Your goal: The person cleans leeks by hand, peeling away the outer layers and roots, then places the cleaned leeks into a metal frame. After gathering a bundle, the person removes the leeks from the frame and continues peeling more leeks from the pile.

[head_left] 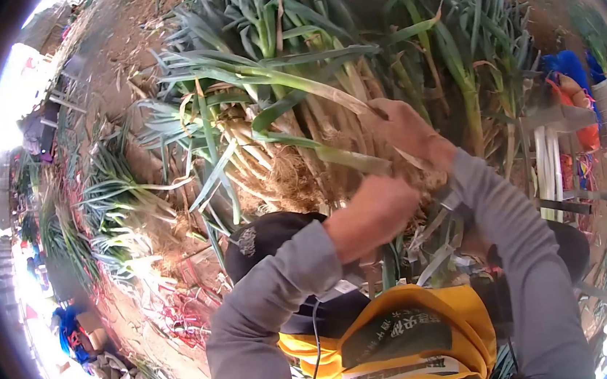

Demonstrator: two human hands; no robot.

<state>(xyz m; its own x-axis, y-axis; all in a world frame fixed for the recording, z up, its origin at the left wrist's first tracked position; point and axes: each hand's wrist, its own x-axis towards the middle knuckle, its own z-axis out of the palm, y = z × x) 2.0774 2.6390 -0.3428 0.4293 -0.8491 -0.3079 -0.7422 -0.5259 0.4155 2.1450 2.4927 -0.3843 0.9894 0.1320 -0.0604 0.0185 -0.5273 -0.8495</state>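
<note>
My right hand is closed around the pale root end of a long leek, whose green leaves stretch out to the upper left. Lower and to the left, my left hand is curled at the end of a second leek stalk; its fingers are slightly blurred. A large pile of leeks with green tops lies just beyond both hands. Tangled brown roots show left of my hands.
More leeks lie on the dirt ground at the left, near a heap of red strings. White leek stalks rest on a rack at the right, by an orange and blue bundle. My knees are below my forearms.
</note>
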